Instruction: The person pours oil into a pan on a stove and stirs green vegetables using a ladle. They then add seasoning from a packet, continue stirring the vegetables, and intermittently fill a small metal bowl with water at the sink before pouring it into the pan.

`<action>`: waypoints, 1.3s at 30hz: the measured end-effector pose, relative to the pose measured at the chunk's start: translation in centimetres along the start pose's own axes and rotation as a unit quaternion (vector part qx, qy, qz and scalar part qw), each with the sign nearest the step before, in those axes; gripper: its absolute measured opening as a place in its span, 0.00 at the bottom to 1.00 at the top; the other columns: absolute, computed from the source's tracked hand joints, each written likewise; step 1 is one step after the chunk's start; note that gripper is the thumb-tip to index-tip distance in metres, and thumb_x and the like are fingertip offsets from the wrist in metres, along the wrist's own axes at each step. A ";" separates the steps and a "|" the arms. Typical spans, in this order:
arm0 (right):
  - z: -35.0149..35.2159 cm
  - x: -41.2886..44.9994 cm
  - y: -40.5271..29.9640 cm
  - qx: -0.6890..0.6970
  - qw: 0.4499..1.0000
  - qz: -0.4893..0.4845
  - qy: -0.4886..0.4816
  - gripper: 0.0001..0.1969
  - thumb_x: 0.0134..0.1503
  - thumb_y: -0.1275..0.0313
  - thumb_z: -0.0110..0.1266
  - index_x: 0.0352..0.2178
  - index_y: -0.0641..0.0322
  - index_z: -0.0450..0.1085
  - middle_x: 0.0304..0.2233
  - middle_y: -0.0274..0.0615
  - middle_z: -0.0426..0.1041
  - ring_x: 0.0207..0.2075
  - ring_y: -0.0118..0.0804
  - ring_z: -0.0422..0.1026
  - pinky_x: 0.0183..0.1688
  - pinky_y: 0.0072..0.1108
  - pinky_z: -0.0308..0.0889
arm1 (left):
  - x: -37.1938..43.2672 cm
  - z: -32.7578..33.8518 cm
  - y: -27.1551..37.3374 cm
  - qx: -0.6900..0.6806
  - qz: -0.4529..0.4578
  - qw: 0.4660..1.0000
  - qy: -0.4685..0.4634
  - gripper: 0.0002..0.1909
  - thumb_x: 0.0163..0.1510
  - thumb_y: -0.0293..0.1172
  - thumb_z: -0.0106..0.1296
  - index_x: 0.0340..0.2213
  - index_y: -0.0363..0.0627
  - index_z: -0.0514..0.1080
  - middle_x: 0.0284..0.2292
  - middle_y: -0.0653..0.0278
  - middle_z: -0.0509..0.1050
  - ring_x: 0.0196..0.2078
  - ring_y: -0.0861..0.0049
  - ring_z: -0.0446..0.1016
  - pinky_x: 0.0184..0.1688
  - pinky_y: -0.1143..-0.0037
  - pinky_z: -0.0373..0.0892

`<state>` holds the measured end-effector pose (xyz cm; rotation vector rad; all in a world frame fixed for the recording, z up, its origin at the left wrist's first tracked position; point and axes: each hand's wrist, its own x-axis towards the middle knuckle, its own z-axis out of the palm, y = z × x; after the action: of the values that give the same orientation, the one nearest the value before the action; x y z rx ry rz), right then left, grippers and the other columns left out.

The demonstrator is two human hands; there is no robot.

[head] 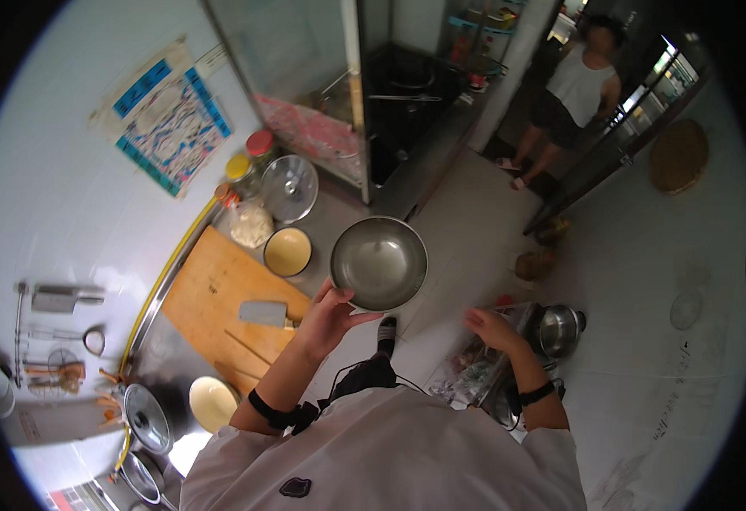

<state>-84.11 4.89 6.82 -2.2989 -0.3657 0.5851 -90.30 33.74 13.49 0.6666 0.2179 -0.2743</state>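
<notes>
My left hand (328,319) grips the near left rim of a shiny metal bowl (379,263), thumb over the edge, and holds it above the floor beside the counter. Nothing solid shows inside the bowl. To the right, my right hand (488,326) is empty with its fingers apart, over a cart or rack of bagged items. On the counter lies a wooden cutting board (210,274) with a cleaver (263,313) and a pair of chopsticks on it. A cream-coloured enamel bowl (287,251) stands just beyond the board, and another cream bowl (213,404) stands nearer me.
A glass lid (289,188), lidded jars (239,168) and a bag of pale food (251,225) stand by the wall. A lidded pot (147,418) is at lower left. Metal bowls (559,331) are at right. Another person (580,83) stands in the doorway.
</notes>
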 end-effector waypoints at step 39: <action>-31.2 43.9 13.2 0.061 0.975 -0.109 -0.186 0.11 0.45 0.74 0.40 0.31 0.70 0.57 0.23 0.38 0.62 0.26 0.26 0.62 0.30 0.14 0.58 | 42.3 7.6 11.6 -0.075 0.304 0.909 0.276 0.15 0.40 0.30 0.38 0.34 0.41 0.56 0.33 0.54 0.59 0.37 0.65 0.59 0.39 0.70 0.59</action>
<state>-29.52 -4.08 3.94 -1.9946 -0.7296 0.8994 -45.93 30.06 13.97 0.6162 0.5501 0.5398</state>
